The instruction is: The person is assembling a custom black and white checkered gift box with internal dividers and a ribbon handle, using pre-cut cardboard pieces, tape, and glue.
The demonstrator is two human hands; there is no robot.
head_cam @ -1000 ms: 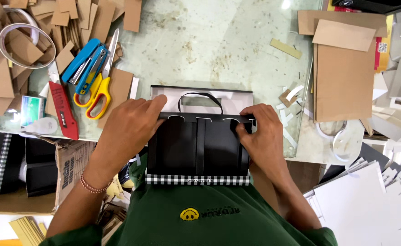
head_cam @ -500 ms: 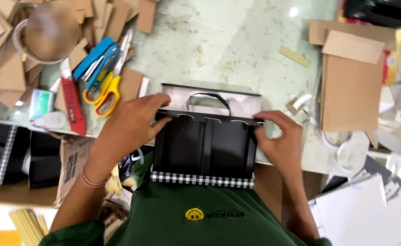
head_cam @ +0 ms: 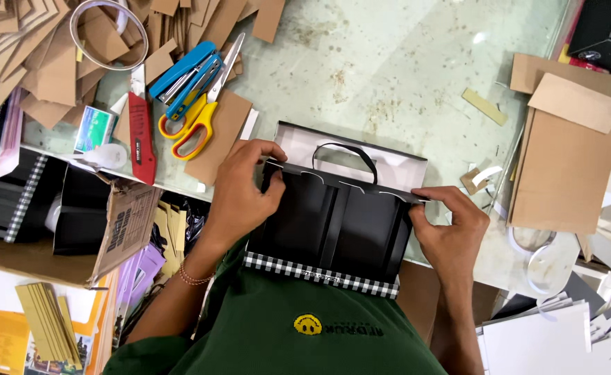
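Note:
A black paper gift bag (head_cam: 329,222) with a checkered bottom strip and a black ribbon handle stands open-mouthed against my chest at the table's near edge. My left hand (head_cam: 244,191) pinches the left end of its folded top rim. My right hand (head_cam: 451,232) pinches the right end of the same rim. The bag's white inside shows above the rim.
Yellow-handled scissors (head_cam: 197,114), a blue stapler (head_cam: 184,76), a red box cutter (head_cam: 141,135) and a tape roll (head_cam: 107,31) lie among brown card pieces at the left. Brown card sheets (head_cam: 562,160) lie right. A carton with black bags (head_cam: 48,215) sits lower left.
My hands slid apart from the middle of the bag's rim out to its two ends. The bag's mouth now gapes wider, showing more white inside.

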